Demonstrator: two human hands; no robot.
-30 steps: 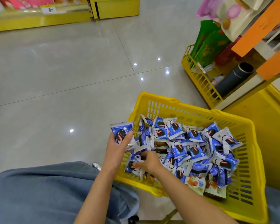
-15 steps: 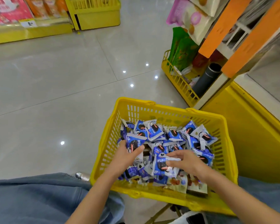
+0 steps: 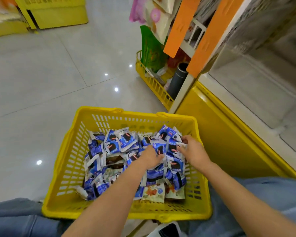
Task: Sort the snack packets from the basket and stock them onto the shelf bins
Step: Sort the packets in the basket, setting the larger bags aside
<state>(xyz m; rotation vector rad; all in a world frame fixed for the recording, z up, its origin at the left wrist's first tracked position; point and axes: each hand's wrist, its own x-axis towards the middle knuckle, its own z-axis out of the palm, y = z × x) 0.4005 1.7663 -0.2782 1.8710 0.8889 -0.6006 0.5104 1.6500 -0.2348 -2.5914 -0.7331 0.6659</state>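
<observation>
- Blue-grey denim trousers (image 3: 15, 219) are worn; the cloth is seen on both legs, lower left and lower right.
- The forearms (image 3: 109, 199) are uncovered to the frame edge.
- The left hand (image 3: 150, 157) and right hand (image 3: 194, 151) are bare.

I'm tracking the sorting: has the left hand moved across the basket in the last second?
Yes. The left hand has shifted rightward, from the left wall of the basket to past its middle, among the blue packets.
</observation>
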